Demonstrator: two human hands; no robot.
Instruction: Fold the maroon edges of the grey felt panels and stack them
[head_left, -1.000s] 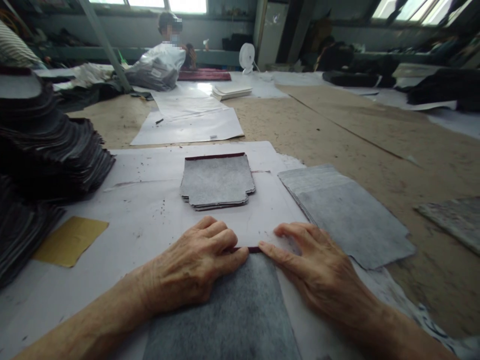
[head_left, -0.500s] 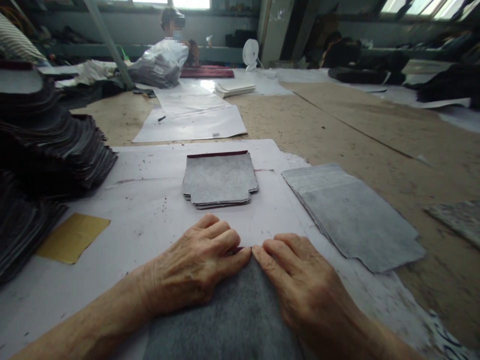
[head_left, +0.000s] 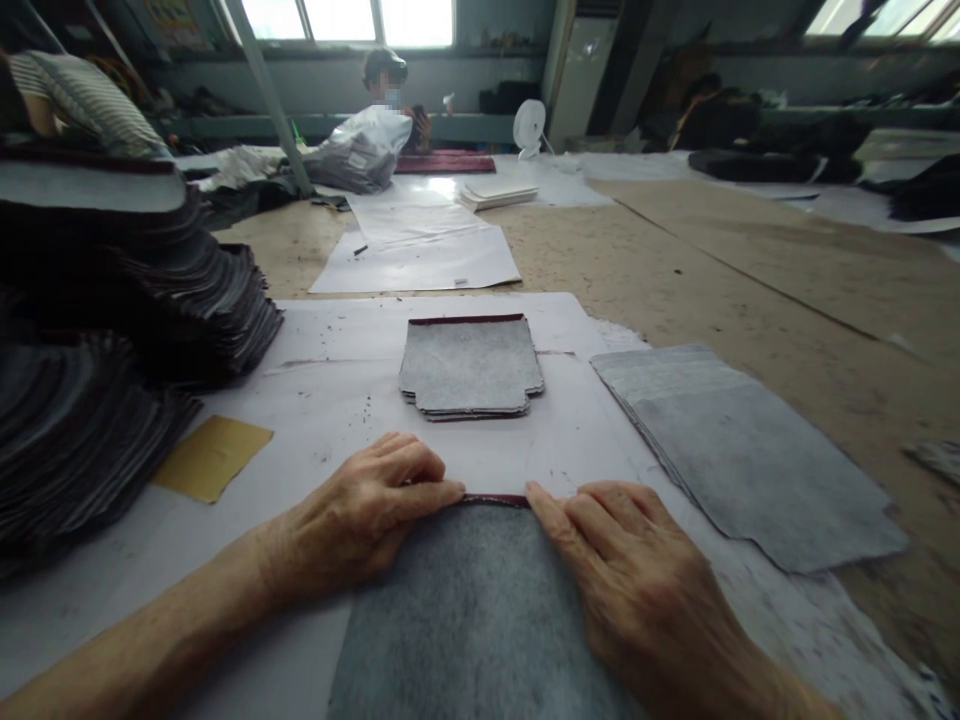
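Note:
A grey fabric piece [head_left: 480, 610] lies in front of me, its far edge folded over into a narrow dark red strip [head_left: 495, 499]. At the left end of that fold is my left hand [head_left: 360, 510], fingers curled and thumb pressed on the edge. My right hand [head_left: 637, 560] is closed likewise at the right end, its index finger and thumb on the strip. Between the hands a short length of the fold shows. Just beyond, a small stack of grey cut pieces [head_left: 471, 365] with a dark red top edge rests on the white sheet [head_left: 337, 400].
More grey pieces [head_left: 750, 450] are stacked at the right. Tall piles of dark fabric pieces [head_left: 202, 300] stand at the left, near a yellow card [head_left: 215, 458]. Further back are white sheets [head_left: 420, 258], a white fan [head_left: 529, 128] and a seated person [head_left: 367, 140].
My hands have drawn apart along the far edge, uncovering the dark red fold between them. The view has shifted, so the surroundings appear further right.

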